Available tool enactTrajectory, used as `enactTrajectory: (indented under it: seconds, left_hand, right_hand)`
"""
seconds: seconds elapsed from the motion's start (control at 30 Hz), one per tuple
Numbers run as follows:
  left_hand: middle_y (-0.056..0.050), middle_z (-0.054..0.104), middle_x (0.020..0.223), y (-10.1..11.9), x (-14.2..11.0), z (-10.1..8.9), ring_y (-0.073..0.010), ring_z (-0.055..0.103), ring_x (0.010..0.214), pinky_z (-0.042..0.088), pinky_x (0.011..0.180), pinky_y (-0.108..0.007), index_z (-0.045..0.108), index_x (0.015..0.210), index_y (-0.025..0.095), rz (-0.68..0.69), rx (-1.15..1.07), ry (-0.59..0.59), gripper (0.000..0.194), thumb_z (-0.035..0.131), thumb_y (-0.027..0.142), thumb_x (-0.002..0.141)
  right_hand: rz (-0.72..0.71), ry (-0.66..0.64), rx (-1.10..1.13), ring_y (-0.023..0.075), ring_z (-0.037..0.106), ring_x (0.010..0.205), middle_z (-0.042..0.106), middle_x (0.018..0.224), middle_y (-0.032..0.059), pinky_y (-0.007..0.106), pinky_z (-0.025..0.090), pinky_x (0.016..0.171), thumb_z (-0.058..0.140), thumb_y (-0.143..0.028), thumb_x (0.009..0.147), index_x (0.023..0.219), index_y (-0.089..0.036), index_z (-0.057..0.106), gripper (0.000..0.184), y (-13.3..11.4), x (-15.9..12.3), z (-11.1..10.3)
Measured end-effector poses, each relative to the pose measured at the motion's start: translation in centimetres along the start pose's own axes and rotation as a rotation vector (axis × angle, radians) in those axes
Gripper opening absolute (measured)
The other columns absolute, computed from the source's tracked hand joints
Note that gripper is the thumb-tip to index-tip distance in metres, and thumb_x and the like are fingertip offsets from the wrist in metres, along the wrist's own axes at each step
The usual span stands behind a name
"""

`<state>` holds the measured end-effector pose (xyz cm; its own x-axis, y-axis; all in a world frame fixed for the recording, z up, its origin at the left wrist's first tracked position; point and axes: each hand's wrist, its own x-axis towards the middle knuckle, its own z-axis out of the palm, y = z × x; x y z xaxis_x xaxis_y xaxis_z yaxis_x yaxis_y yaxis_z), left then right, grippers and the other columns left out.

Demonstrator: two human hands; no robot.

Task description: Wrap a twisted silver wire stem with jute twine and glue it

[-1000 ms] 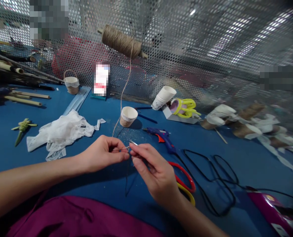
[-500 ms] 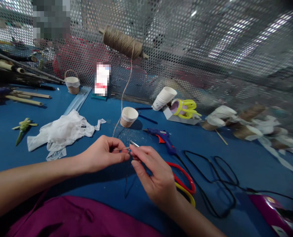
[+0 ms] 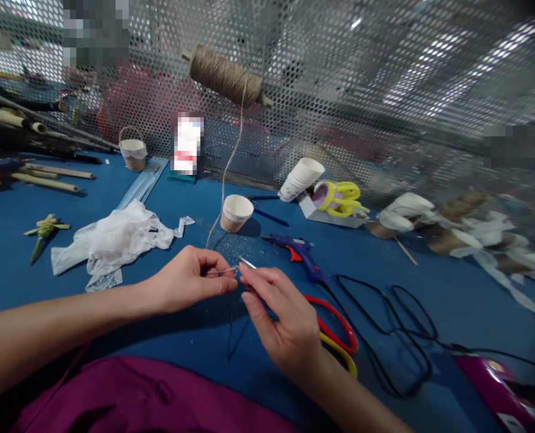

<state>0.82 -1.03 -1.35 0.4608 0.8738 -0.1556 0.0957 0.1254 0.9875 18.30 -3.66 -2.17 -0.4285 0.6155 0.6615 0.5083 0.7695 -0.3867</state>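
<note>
My left hand (image 3: 189,281) and my right hand (image 3: 282,313) meet fingertip to fingertip just above the blue table (image 3: 466,294). Both are pinched closed on a thin metal wire (image 3: 244,263) whose short end sticks up between them. A dark strand hangs down from the pinch toward the table. Brown twine (image 3: 225,174) runs from a spool (image 3: 225,77) on the mesh wall down to my left hand. A blue glue gun (image 3: 297,252) lies just beyond my right hand.
Red and yellow scissors (image 3: 337,337) and a looped black cord (image 3: 394,325) lie to the right. A paper cup (image 3: 235,212), stacked cups (image 3: 300,178), white lace (image 3: 114,237), a small basket (image 3: 133,153) and sticks (image 3: 46,174) sit farther back. A person in red is behind the mesh.
</note>
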Motion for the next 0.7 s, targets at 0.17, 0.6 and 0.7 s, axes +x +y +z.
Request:
enactTrajectory:
  seconds: [0.17,0.6,0.7]
  left_hand:
    - [0.007,0.036,0.051,0.0,-0.1,0.0,-0.0059,0.027,0.048,0.019,0.046,-0.022,0.051,0.061,0.014,0.006,0.015,-0.007,0.021,0.059,0.032,0.068]
    - [0.008,0.034,0.050,0.4,-0.2,0.1,-0.0061,0.027,0.049,0.020,0.047,-0.021,0.056,0.066,0.012,0.016,0.102,0.004,0.020,0.059,0.032,0.068]
    - [0.008,0.033,0.050,0.4,-0.2,0.3,-0.0059,0.027,0.049,0.020,0.047,-0.021,0.054,0.064,0.013,0.040,0.100,0.021,0.020,0.058,0.032,0.070]
  right_hand:
    - [0.043,-0.009,0.053,0.0185,0.058,0.084,0.059,0.092,0.0075,0.034,0.051,0.071,0.049,-0.005,0.080,0.120,-0.021,0.052,0.044,-0.3,0.0,-0.3]
    - [0.795,-0.102,0.755,0.0078,0.053,0.055,0.057,0.069,-0.0008,0.021,0.050,0.052,0.064,-0.024,0.071,0.083,-0.018,0.055,0.016,-0.4,1.1,0.4]
    - [0.822,-0.085,0.834,0.0076,0.054,0.056,0.057,0.071,-0.0013,0.021,0.051,0.051,0.065,-0.022,0.068,0.085,-0.018,0.053,0.021,-0.5,1.0,0.6]
